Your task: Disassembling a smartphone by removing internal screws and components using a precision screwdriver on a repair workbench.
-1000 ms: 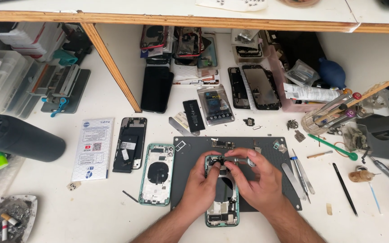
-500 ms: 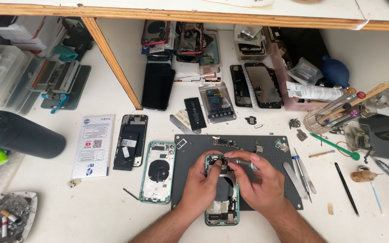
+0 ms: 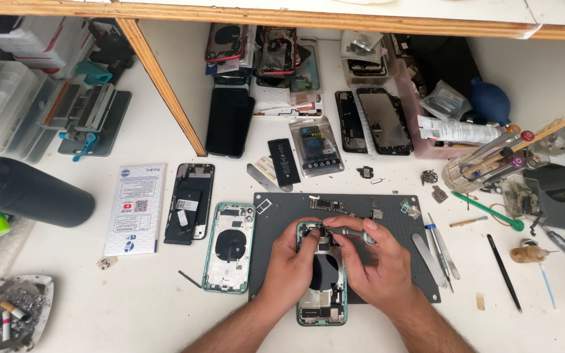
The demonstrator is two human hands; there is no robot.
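An opened green phone body [image 3: 322,287] lies on a dark grey work mat [image 3: 400,255] in front of me. My left hand [image 3: 289,268] rests on the phone's left side, fingers pressing near its top end. My right hand [image 3: 374,261] holds a small metal screwdriver [image 3: 356,233] pointed at the phone's upper part. Several loose small parts [image 3: 325,204] lie on the mat above the phone. A second green phone housing [image 3: 230,246] lies left of the mat.
A black phone frame [image 3: 191,202] and a white leaflet [image 3: 136,208] lie at left, beside a black cylinder [image 3: 24,189]. Phone parts and screens [image 3: 380,121] crowd the back. Tools [image 3: 505,261] lie at right; an ashtray [image 3: 8,317] sits bottom left.
Both hands stay on the green phone; the fingers have shifted slightly near its top end. Nothing else has moved.
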